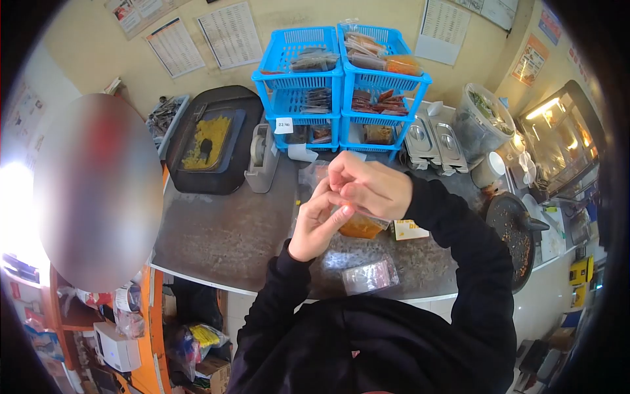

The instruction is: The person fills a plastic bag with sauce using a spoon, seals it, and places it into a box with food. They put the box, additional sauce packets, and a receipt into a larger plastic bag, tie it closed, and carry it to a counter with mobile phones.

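Observation:
A small clear plastic bag of orange sauce [362, 227] hangs below my hands over the dark worktop. My left hand [316, 224] is closed at the top of the bag, thumb and fingers pinching the plastic. From the right, my right hand [375, 188] bends over it with curled fingers, also gripping the bag's top; its fingertips are partly hidden. Behind my hands lies more clear plastic [314, 173]. A white and yellow printed box or card [410, 230] sits just right of the sauce bag. Nearer my body lies a flat clear packet [371, 276].
Blue stacked baskets [298, 80] with packets stand at the back. Left of them are a tape dispenser [262, 157] and a black tray [180, 180] with yellow food. Lidded steel containers [423, 146], a plastic tub [482, 121] and a stone mortar [508, 236] stand right. A blurred shape fills the left.

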Action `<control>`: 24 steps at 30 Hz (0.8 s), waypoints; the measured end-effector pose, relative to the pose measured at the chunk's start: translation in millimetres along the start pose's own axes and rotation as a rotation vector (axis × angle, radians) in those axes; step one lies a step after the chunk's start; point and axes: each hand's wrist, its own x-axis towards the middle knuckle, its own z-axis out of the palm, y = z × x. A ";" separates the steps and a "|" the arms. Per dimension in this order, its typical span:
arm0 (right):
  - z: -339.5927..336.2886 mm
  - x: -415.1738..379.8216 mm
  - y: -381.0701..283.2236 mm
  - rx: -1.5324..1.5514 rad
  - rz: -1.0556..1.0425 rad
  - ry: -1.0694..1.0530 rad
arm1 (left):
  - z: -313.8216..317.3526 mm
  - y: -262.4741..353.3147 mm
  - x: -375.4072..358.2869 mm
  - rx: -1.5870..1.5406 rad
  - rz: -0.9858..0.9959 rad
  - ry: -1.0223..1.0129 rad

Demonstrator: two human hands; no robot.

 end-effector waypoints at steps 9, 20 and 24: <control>-14.5 12.6 5.9 0.152 0.100 0.111 | -12.2 -7.3 23.8 -0.051 -0.018 0.279; -38.9 96.6 96.0 -0.435 0.178 0.392 | -67.4 -45.3 34.2 0.022 0.048 0.621; -25.2 153.4 164.7 -1.154 -0.304 0.582 | -87.4 -63.8 16.1 0.038 0.012 0.685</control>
